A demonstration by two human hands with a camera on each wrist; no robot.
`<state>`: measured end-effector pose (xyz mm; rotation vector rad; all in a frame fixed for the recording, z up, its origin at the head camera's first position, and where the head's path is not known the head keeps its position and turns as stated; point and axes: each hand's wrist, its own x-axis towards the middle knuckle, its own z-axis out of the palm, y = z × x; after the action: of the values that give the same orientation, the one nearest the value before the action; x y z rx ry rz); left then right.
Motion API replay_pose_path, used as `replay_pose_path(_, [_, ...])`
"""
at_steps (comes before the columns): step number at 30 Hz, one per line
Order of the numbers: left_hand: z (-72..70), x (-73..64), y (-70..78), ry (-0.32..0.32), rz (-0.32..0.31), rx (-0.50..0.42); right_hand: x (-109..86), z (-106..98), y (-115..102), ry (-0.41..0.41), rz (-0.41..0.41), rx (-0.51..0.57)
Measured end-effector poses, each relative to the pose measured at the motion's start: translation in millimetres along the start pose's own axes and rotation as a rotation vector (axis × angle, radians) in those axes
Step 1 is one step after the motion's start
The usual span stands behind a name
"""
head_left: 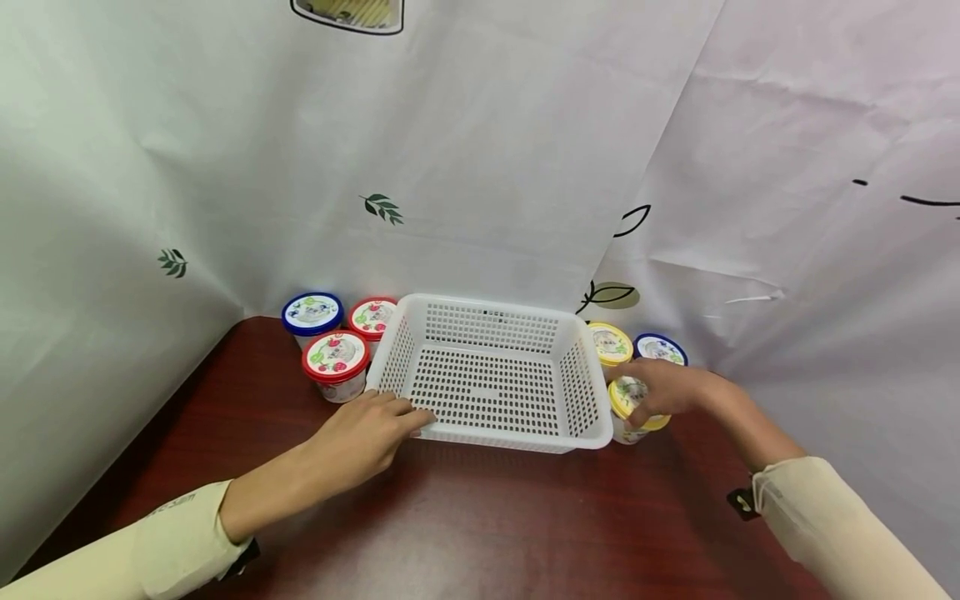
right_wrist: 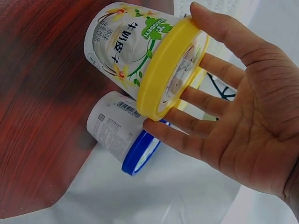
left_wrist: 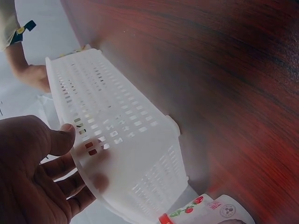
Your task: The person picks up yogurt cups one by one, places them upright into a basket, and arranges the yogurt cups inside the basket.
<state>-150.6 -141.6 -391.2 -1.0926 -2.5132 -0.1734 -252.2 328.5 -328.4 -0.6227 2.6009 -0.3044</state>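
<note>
A white perforated plastic basket [head_left: 487, 437] stands on the table. At its near left corner, my left hand [head_left: 378, 425] holds the rim; in the left wrist view the thumb [left_wrist: 63, 140] lies on the outer wall and the other fingers reach over the rim to the inside. My right hand [head_left: 663, 390] is over the nearer yellow-lidded tub [right_wrist: 133, 46], right of the basket. Its spread fingers [right_wrist: 203, 100] reach across the lid, thumb at one edge. The tub stands upright in the head view, its lid partly hidden by the hand.
Beside the basket's left end stand two red-lidded tubs [head_left: 336, 354] [head_left: 372, 317] and a blue-lidded tub [head_left: 312, 313]. Behind the right hand are another yellow-lidded tub [head_left: 609, 342] and a blue-lidded tub [head_left: 660, 348]. A white printed cloth [head_left: 487, 167] hangs behind the dark red table [head_left: 510, 525].
</note>
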Motion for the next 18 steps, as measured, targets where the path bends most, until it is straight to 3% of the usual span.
replay_pose_path(9, [0.2, -0.2, 1.2, -0.025, -0.008, 0.021, -8.3, -4.8, -2.4, -0.011, 0.022, -0.019])
replay_pose_path(18, [-1.4, -0.8, 0.9, -0.025, 0.001, 0.019, -22.3, -19.3, -13.6, -0.073, 0.058, -0.051])
